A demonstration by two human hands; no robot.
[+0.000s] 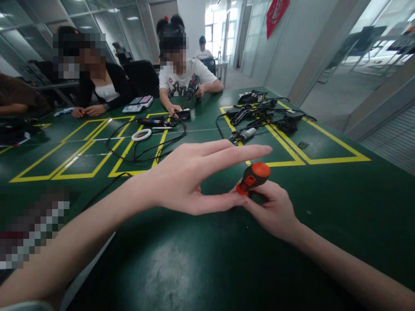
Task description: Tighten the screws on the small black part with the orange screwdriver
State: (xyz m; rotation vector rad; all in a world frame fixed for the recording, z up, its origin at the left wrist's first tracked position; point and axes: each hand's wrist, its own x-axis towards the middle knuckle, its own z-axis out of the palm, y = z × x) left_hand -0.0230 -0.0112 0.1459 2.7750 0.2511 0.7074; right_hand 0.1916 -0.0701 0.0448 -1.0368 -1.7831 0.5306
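Observation:
An orange and black stubby-handled screwdriver (253, 178) stands tilted over the green table, its handle end up. My right hand (275, 207) grips it low, around the orange collar, and its shaft is hidden behind my fingers. My left hand (191, 177) reaches in from the left with its fingers stretched out and the thumb apart from them. The left thumb tip meets the right thumb just below the collar; whether it also touches the screwdriver I cannot tell. The left index finger extends above the handle without closing on it.
Yellow tape marks rectangles on the green table (324, 207). Black cables and tools (256, 114) lie at the back right, with a silver cylindrical part (248, 134). A white ring (141, 134) and looped cable lie left. Across, a co-worker holds a power drill (193, 87); another person sits left.

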